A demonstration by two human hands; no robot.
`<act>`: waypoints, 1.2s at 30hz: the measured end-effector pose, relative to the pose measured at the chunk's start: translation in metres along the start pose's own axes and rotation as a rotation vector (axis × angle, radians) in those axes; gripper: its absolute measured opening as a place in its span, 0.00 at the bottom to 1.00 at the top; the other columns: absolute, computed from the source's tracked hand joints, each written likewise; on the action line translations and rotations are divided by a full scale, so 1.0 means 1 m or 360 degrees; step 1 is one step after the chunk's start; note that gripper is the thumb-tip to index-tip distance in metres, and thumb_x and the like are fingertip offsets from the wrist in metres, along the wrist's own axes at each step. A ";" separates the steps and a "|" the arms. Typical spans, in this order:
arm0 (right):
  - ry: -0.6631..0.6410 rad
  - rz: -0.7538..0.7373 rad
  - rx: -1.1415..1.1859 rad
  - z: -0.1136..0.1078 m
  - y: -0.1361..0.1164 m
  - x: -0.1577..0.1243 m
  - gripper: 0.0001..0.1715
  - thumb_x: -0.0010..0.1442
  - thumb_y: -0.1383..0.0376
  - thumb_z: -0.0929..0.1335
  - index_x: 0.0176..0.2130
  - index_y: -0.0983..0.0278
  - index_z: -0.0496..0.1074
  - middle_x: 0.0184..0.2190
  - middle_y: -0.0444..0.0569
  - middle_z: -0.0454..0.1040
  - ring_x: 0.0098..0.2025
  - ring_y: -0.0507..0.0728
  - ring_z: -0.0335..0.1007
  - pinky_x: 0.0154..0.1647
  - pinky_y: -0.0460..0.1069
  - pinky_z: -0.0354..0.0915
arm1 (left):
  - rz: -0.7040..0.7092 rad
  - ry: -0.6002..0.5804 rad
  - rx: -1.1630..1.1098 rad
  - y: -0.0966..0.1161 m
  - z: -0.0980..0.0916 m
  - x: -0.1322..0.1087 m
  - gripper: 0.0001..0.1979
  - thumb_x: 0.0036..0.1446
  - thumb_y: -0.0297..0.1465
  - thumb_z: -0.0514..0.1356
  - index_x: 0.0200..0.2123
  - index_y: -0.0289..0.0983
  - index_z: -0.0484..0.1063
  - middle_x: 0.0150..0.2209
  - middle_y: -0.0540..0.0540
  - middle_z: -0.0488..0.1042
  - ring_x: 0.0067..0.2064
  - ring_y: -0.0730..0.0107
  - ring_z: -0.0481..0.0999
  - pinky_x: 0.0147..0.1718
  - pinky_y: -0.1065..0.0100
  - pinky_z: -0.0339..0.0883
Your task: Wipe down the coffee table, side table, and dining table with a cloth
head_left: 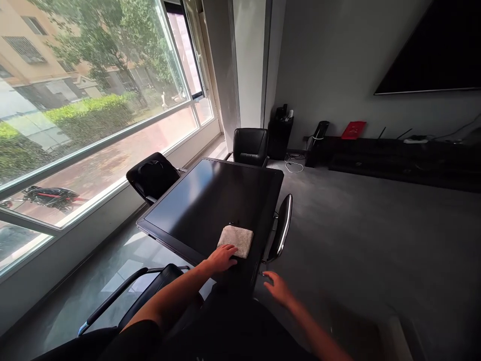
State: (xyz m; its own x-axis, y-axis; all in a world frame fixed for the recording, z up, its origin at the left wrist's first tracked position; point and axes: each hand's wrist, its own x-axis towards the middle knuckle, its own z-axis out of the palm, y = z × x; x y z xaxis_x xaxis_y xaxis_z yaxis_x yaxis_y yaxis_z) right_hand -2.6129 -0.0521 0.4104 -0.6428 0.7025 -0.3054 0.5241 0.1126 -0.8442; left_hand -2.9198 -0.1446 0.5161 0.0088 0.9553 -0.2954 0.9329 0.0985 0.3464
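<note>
- This is a gray room with a big window (pixel 101 115) along the left side. Trees and a building show outside.
- A black table (pixel 210 200) stands in the middle of the room. Its top is shiny, and light from the window lies on the far part.
- Black chairs stand around the table: a far chair (pixel 250 147), a left chair (pixel 152 175), a right chair (pixel 283 228) with a silver arm, and a near chair (pixel 165 276).
- A soft tan cloth (pixel 236 240) lies at the near end of the table, close to the right edge. It may be folded, but I cannot tell.
- The left hand (pixel 222 259) lies flat on the near edge of the cloth. It is not pinching the cloth.
- The right hand (pixel 278 288) is off the table, just past the near right corner. Its fingers (pixel 268 275) are spread, and it holds nothing.
- The cloth covers only a small part of the table top. The long far part of the top lies beyond it.
- On the far right wall hangs a big black screen (pixel 424 50). Below it is a low dark shelf (pixel 376 155) with a red box (pixel 353 130) on top.
</note>
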 end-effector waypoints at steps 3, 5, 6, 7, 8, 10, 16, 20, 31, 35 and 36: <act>0.0002 0.0192 0.0101 0.009 0.022 -0.019 0.28 0.58 0.58 0.70 0.54 0.63 0.84 0.59 0.60 0.84 0.62 0.69 0.81 0.68 0.64 0.74 | -0.0036 -0.0063 0.0015 -0.004 0.018 0.053 0.37 0.72 0.48 0.60 0.77 0.36 0.65 0.78 0.30 0.63 0.80 0.40 0.60 0.78 0.48 0.54; 0.0038 0.0209 0.0158 0.015 0.030 -0.024 0.31 0.59 0.53 0.68 0.56 0.63 0.84 0.60 0.60 0.83 0.61 0.69 0.82 0.67 0.63 0.75 | -0.0033 -0.0099 0.0016 -0.009 0.032 0.088 0.41 0.72 0.52 0.58 0.79 0.35 0.61 0.80 0.29 0.57 0.82 0.37 0.53 0.80 0.44 0.49; 0.0073 0.0209 0.0175 0.017 0.033 -0.024 0.33 0.59 0.50 0.68 0.56 0.63 0.84 0.61 0.61 0.82 0.62 0.69 0.81 0.67 0.63 0.75 | 0.0002 -0.0119 0.0017 -0.012 0.040 0.105 0.42 0.72 0.53 0.58 0.80 0.36 0.59 0.81 0.30 0.55 0.83 0.37 0.50 0.80 0.42 0.46; 0.0119 0.0217 0.0182 0.020 0.037 -0.024 0.35 0.59 0.48 0.67 0.57 0.63 0.84 0.61 0.61 0.82 0.62 0.69 0.81 0.67 0.62 0.76 | 0.0055 -0.0132 0.0021 -0.015 0.049 0.119 0.43 0.72 0.54 0.57 0.81 0.38 0.58 0.82 0.33 0.53 0.84 0.39 0.47 0.81 0.40 0.42; 0.0173 0.0239 0.0180 0.023 0.040 -0.022 0.36 0.59 0.46 0.67 0.56 0.63 0.84 0.62 0.61 0.82 0.62 0.69 0.81 0.67 0.62 0.76 | 0.0112 -0.0133 0.0030 -0.019 0.058 0.131 0.44 0.72 0.56 0.56 0.81 0.39 0.56 0.83 0.35 0.50 0.84 0.40 0.44 0.81 0.38 0.39; 0.0297 0.0321 0.0156 0.032 0.047 -0.016 0.37 0.59 0.43 0.67 0.55 0.63 0.84 0.62 0.62 0.81 0.63 0.70 0.80 0.68 0.64 0.75 | 0.0218 -0.0093 0.0053 -0.027 0.077 0.149 0.47 0.71 0.59 0.54 0.83 0.39 0.51 0.85 0.38 0.44 0.85 0.40 0.38 0.81 0.32 0.35; 0.0623 0.0538 0.0032 0.070 0.051 0.039 0.42 0.59 0.36 0.65 0.53 0.63 0.83 0.63 0.64 0.80 0.69 0.74 0.75 0.76 0.69 0.66 | 0.0338 0.0118 -0.0001 -0.094 0.089 0.162 0.47 0.75 0.55 0.48 0.84 0.36 0.37 0.85 0.41 0.41 0.85 0.46 0.40 0.81 0.38 0.36; 0.0903 0.0603 -0.0104 0.079 0.033 0.120 0.49 0.57 0.32 0.63 0.56 0.66 0.79 0.67 0.68 0.74 0.72 0.76 0.69 0.78 0.70 0.62 | 0.0156 0.0206 -0.0024 -0.202 0.049 0.156 0.44 0.75 0.53 0.51 0.84 0.40 0.44 0.84 0.42 0.48 0.84 0.44 0.45 0.81 0.37 0.39; 0.1093 0.0939 -0.0680 0.041 -0.036 0.300 0.53 0.72 0.41 0.53 0.78 0.74 0.58 0.81 0.73 0.47 0.79 0.84 0.52 0.75 0.75 0.57 | -0.1164 0.0312 0.0096 -0.551 -0.070 0.042 0.38 0.78 0.50 0.41 0.84 0.44 0.48 0.84 0.38 0.47 0.84 0.40 0.43 0.77 0.30 0.42; 0.1195 0.0937 -0.0842 0.048 -0.035 0.309 0.52 0.75 0.41 0.49 0.80 0.72 0.56 0.81 0.70 0.51 0.76 0.83 0.56 0.72 0.75 0.61 | -0.1517 0.0448 0.0173 -0.612 -0.079 0.031 0.38 0.76 0.55 0.39 0.83 0.51 0.47 0.85 0.39 0.40 0.84 0.33 0.40 0.75 0.25 0.41; 0.1216 0.0937 -0.0876 0.051 -0.034 0.310 0.52 0.76 0.41 0.49 0.80 0.72 0.56 0.80 0.69 0.52 0.76 0.82 0.57 0.71 0.75 0.62 | -0.1585 0.0491 0.0164 -0.621 -0.082 0.039 0.39 0.75 0.56 0.39 0.83 0.51 0.47 0.85 0.38 0.40 0.84 0.32 0.40 0.74 0.24 0.42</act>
State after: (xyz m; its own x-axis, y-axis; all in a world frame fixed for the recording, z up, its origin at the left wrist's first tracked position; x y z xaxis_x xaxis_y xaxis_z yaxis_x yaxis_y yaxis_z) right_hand -2.8581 0.1260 0.3220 0.2024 0.9758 -0.0825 0.9327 -0.2177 -0.2876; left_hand -3.5283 -0.1457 0.3627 -0.8590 0.4863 -0.1603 0.4941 0.8693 -0.0107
